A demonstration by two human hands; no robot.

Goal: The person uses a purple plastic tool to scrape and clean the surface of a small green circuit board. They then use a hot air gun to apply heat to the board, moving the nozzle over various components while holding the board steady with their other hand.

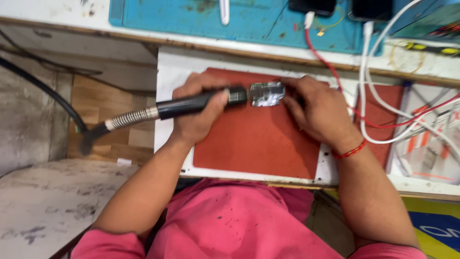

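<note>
On the red mat (pixel 258 144) in front of you, both of your hands are busy. Your left hand (pixel 199 112) is wrapped tight around a black tool handle (pixel 191 104), with your fingers closed all the way around it. The handle lies almost flat and points to the right. Behind it, on the left, a silver springy hose (pixel 132 117) joins the handle and then turns into a dark cord that hangs down past the edge of the white board (pixel 170 72). The tip of the tool touches, or almost touches, a small shiny metal part (pixel 266 93). I cannot tell which. That little part sits near the top edge of the red mat, right between your two hands. Your right hand (pixel 316 110) rests on the mat just beside the part, and its fingers are bent and press on the right side of it to hold it. You wear a red thread band (pixel 350 152) on your right wrist. To the right of that hand, white cables (pixel 369 96) and a thin red wire (pixel 330 67) loop across the table. Farther away from you, at the top, a blue mat (pixel 249 21) lies on the bench. Your pink shirt (pixel 239 225) shows at the bottom.
</note>
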